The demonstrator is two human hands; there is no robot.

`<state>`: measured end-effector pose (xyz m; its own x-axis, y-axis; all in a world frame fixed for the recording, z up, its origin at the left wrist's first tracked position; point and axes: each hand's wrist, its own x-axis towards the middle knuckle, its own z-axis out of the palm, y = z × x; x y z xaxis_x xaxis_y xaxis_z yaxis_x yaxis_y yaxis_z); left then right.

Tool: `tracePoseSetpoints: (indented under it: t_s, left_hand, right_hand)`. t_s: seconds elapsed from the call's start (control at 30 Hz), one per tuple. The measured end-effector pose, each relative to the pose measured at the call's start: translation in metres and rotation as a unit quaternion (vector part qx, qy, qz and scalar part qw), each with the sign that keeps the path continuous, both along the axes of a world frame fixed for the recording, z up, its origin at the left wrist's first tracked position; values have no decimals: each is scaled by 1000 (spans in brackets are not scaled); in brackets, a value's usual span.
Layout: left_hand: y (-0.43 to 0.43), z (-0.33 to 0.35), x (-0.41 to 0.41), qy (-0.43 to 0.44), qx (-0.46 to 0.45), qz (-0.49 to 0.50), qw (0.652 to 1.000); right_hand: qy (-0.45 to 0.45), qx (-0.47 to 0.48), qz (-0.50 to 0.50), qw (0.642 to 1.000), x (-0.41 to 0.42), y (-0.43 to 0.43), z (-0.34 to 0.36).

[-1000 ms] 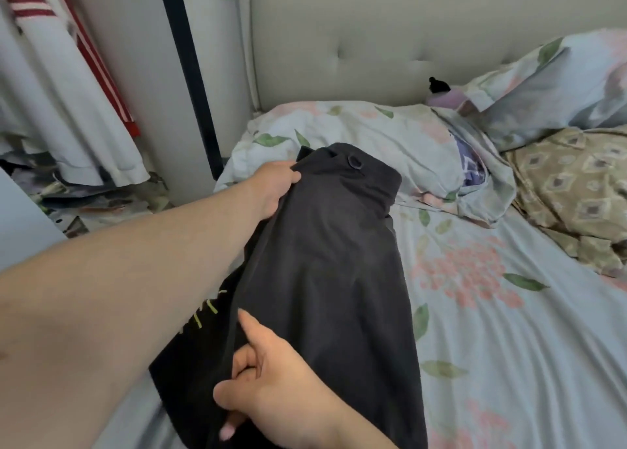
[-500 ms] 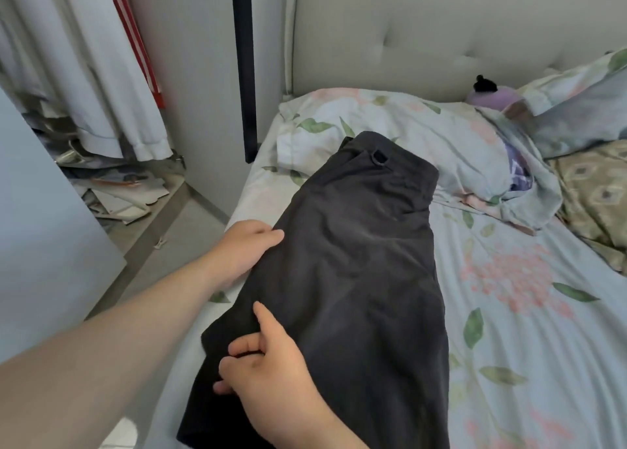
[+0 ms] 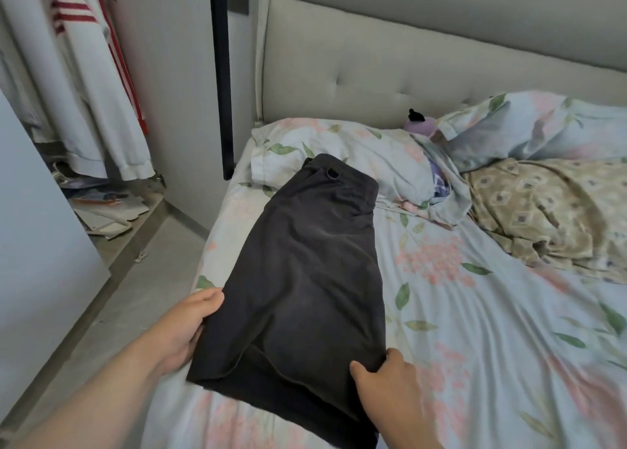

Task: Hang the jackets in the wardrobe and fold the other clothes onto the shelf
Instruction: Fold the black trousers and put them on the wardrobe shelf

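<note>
Holding one black shorts (image 3: 305,262) | left hand (image 3: 185,330) fingers curled on edge | right hand (image 3: 390,386) fingers pinching hem

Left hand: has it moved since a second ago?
Yes. The left hand has slid from beside the floral pillow back toward the person, along the black shorts to their near hem, which it grips.

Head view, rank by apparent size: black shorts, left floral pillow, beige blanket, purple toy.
1. black shorts, though nearest the camera.
2. left floral pillow and beige blanket: about alike; the blanket runs off frame, so unranked.
3. purple toy, mostly hidden.
</note>
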<state>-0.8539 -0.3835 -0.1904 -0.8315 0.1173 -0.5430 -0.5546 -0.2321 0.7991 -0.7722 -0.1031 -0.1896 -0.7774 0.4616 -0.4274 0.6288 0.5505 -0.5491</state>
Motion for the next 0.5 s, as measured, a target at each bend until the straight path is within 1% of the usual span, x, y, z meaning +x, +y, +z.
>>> tracePoseSetpoints:
  t_s: [0.1, 0.13, 0.17, 0.2, 0.27, 0.3, 0.33, 0.37, 0.4, 0.43, 0.47, 0.5]
  left_hand:
    - [1, 2, 12, -61, 40, 91, 993]
    - [1, 2, 18, -69, 30, 103, 992]
    - [0, 3, 26, -73, 7, 108, 991]
    - [-1, 4, 36, -75, -24, 118, 990]
    - [-3, 2, 59, -101, -65, 129, 984]
    - [-2, 3, 73, -111, -83, 124, 983]
    - [0, 3, 86, -110, -120, 106, 981]
    - [2, 3, 100, -96, -175, 72, 977]
    - [5, 2, 110, -71, -241, 26, 967]
    - [8, 1, 118, -37, -301, -10, 953]
    - [11, 5, 130, -8, -352, -36, 935]
    - [13, 6, 134, 33, -378, -48, 924]
  right_hand:
    - [-2, -144, -20, 989, 9, 4, 4]
    - [8, -198, -37, 980, 13, 6, 6]
    - [20, -267, -70, 961, 15, 9, 7]
    - [35, -354, -113, 928, 17, 12, 9]
    - [53, -519, -182, 834, 21, 20, 14]
    - [65, -578, -205, 787, 26, 25, 18]
    - [75, -617, -223, 751, 29, 29, 20]
    - [70, -635, -232, 733, 33, 32, 20]
    - [53, -642, -230, 729, 36, 33, 20]
    - [30, -635, -222, 739, 38, 35, 19]
    - [7, -620, -211, 756, 43, 35, 18]
    - [-12, -600, -194, 776, 43, 35, 17]
